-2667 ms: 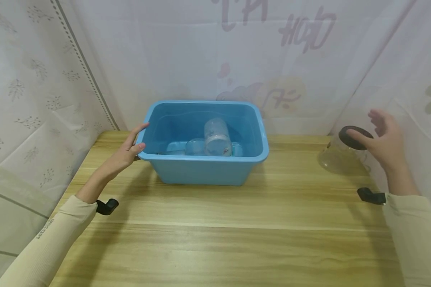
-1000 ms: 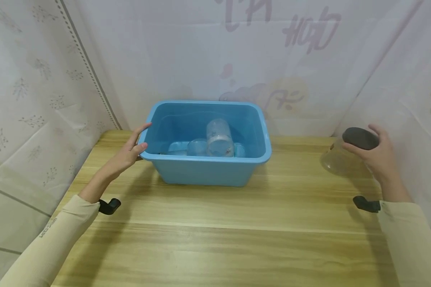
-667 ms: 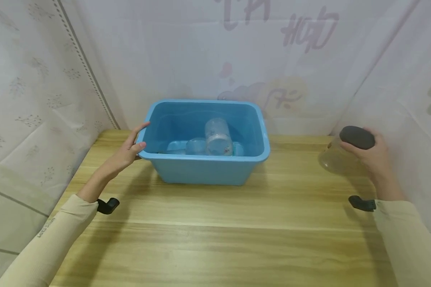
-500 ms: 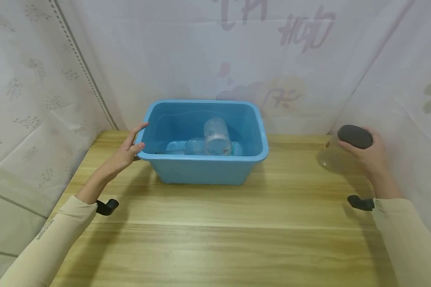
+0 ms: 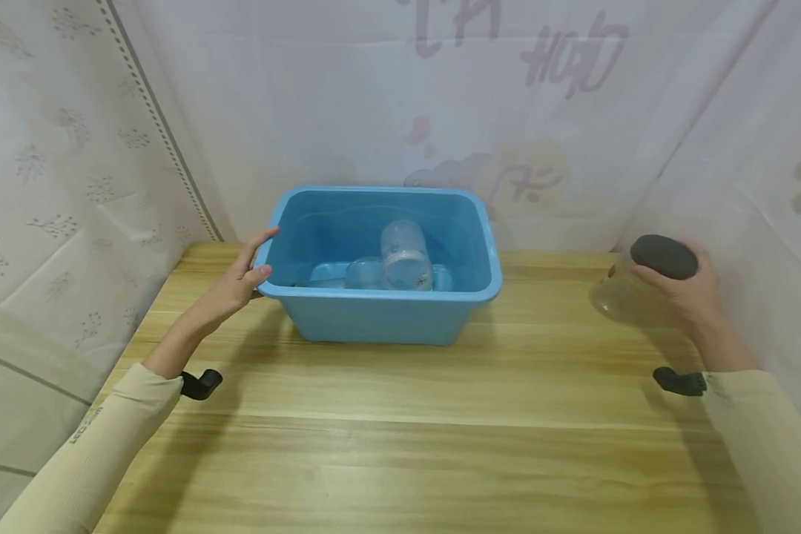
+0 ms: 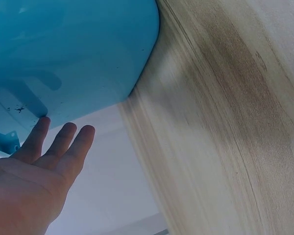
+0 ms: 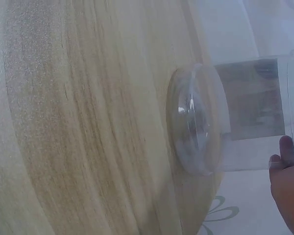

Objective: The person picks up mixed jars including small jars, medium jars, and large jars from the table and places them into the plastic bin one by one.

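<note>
My left hand (image 5: 232, 285) holds the left rim of a light blue plastic tub (image 5: 374, 319), thumb and forefinger over the rim. In the left wrist view, the other fingers (image 6: 78, 152) extend under it against the outer wall. On the right, my right hand (image 5: 697, 293) grips a clear plastic jar (image 5: 617, 293) just below its dark round lid (image 5: 664, 256). The right wrist view shows the jar's clear base (image 7: 193, 120) right at the tabletop and fingertips (image 7: 286, 149) on its side. Inside the tub, a clear jar (image 5: 406, 256) leans over other clear containers (image 5: 363, 274).
The wood-grain table (image 5: 400, 460) reaches back to a printed white curtain (image 5: 347, 96). Another curtain hangs close beside the right hand, and a patterned one (image 5: 73, 185) stands at the left. A black wrist mount (image 5: 679, 381) sticks out from the right sleeve.
My right hand, reaching beside the jar with fingers apart 2.7 seconds ago, has closed round it below the lid. The left hand and tub have stayed put.
</note>
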Motion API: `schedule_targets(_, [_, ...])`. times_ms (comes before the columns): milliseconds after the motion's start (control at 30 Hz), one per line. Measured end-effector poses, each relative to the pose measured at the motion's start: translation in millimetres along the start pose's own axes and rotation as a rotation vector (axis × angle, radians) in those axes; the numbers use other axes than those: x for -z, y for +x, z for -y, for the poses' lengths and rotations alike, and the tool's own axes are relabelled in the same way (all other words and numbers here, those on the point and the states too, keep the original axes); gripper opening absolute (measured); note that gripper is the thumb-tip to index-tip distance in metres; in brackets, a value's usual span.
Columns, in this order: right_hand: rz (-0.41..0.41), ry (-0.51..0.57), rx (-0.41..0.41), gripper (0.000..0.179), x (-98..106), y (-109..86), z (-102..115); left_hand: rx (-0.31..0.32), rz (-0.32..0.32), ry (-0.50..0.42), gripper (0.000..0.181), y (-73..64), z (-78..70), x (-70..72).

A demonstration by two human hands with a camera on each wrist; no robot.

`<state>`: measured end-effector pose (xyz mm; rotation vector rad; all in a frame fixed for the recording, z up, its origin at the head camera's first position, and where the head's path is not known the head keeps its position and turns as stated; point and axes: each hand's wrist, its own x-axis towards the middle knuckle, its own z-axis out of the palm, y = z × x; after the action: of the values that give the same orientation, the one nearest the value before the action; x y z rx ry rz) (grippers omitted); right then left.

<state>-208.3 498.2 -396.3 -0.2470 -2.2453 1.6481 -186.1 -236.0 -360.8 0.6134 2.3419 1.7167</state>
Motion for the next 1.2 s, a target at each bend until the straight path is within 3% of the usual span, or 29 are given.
schedule_targets(133, [-0.004,-0.022,0.015,0.079,2.2,-0.6,4.6,0.0,-0.001,0.012,0.063,0.3,1.0,0.2])
schedule_targets(400, [0.046,0.137,0.035,0.082,3.5,1.3,24.9,-0.001,0.003,0.003,0.063,0.1,0.9,0.2])
schedule_targets(667, [0.087,0.219,0.042,0.081,-0.2,-0.3,45.6,-0.003,0.003,0.017,0.063,-0.6,-0.9,-0.5])
schedule_targets(900, [0.093,-0.011,0.066,0.082,-6.1,-2.2,54.6,-0.007,0.005,0.015,0.063,-0.8,-1.6,-0.8])
schedule_targets(1200, [0.137,-0.147,0.159,0.089,-10.0,5.0,60.6,-0.002,0.001,0.029,0.063,-0.6,-0.3,-0.4])
